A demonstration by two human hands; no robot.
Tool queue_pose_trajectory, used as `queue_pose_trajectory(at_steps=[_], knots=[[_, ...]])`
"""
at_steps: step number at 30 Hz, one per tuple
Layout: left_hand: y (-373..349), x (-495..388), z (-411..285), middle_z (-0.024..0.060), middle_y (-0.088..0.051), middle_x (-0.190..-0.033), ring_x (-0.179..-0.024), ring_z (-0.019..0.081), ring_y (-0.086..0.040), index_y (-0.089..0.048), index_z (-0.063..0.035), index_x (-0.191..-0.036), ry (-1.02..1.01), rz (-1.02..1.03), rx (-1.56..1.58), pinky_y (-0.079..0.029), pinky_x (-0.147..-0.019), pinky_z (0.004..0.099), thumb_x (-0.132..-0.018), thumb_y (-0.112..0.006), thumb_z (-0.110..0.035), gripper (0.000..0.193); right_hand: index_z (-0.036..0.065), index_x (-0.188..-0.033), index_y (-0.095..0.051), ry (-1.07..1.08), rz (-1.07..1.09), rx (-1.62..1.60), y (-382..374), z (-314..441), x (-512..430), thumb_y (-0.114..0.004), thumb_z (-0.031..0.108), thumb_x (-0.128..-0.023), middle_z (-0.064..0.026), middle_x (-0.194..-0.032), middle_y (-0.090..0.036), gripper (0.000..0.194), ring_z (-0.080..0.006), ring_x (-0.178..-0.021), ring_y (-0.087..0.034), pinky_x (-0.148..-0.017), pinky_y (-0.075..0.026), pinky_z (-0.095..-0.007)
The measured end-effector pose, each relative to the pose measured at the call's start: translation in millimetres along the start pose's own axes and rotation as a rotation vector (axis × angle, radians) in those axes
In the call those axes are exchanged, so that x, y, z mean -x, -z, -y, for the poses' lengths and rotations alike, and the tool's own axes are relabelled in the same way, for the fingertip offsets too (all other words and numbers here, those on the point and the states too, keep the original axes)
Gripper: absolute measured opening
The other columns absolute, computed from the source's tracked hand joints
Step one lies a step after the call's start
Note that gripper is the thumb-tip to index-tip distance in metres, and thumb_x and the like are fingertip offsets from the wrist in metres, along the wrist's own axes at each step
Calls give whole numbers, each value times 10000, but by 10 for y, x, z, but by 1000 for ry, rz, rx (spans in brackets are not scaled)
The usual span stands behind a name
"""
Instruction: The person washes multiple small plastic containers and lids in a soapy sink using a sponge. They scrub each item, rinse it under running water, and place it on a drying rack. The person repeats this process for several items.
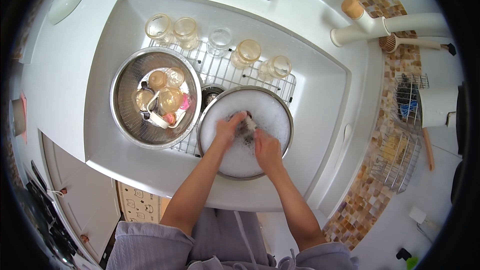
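Observation:
A round metal bowl (245, 165) full of suds stands in the white sink, before the person. My right hand (269, 150) grips a white bristle brush (250, 123) over the foam. On the bowl's left side, my left hand (228, 129) curls round a small thing at the brush's tip; foam and fingers hide most of it. Left of the bowl is a perforated metal colander (123, 127), holding clear baby-bottle parts (170, 99), a tan nipple (157, 79), a white handle (158, 119) and pink pieces (185, 102). Several open clear jars or bottles, such as one (245, 53), stand behind.
A wire rack (221, 71) lies on the sink floor, with a drain (212, 95) between bowl and colander. The white faucet (360, 32) rises at the back right. Beyond the sink's right edge are a scrub brush (390, 42) and wire baskets (397, 161).

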State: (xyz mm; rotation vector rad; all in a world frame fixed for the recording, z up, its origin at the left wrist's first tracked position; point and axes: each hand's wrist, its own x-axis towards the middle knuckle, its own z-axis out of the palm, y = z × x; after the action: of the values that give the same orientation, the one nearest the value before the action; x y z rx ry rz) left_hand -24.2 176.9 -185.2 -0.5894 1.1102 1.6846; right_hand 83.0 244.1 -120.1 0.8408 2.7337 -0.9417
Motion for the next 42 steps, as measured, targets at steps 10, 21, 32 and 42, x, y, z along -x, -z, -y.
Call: queue_pose_trajectory(at_steps=[10,21,32,42], knots=[[-72,29,27,74,-606,-841,-707,190,-585,-592,-9,-958,-123,33,-109,-485,-610,309,-708,-702,-204,336,4,-806,-516,-59,-125,120,-163,27,-21,-438,66,-796,-244,-633,-570,99,-401,-578,-586,-527,-464,-496],[27,7,16,83,-619,-829,-703,170,-592,-608,15,-911,-84,-239,-340,-482,-624,296,-691,-720,-219,340,-10,-773,-506,95,316,75,-294,-93,3,-434,55,-800,-245,-608,-565,101,-413,-563,-576,-507,-464,-489],[50,-52,56,71,-602,-831,-717,166,-573,-608,-18,-875,21,-20,-9,-481,-645,307,-702,-704,-241,298,-5,-778,-519,-29,-6,73,-243,-10,-94,-439,83,-805,-254,-632,-579,122,-432,-602,-593,-555,-486,-503],[-5,6,38,67,-602,-816,-707,168,-569,-597,7,-908,-25,-89,-126,-478,-640,288,-712,-690,-235,325,-13,-782,-526,-15,92,158,-218,2,-157,-427,96,-834,-241,-621,-574,156,-407,-603,-591,-539,-465,-504]])
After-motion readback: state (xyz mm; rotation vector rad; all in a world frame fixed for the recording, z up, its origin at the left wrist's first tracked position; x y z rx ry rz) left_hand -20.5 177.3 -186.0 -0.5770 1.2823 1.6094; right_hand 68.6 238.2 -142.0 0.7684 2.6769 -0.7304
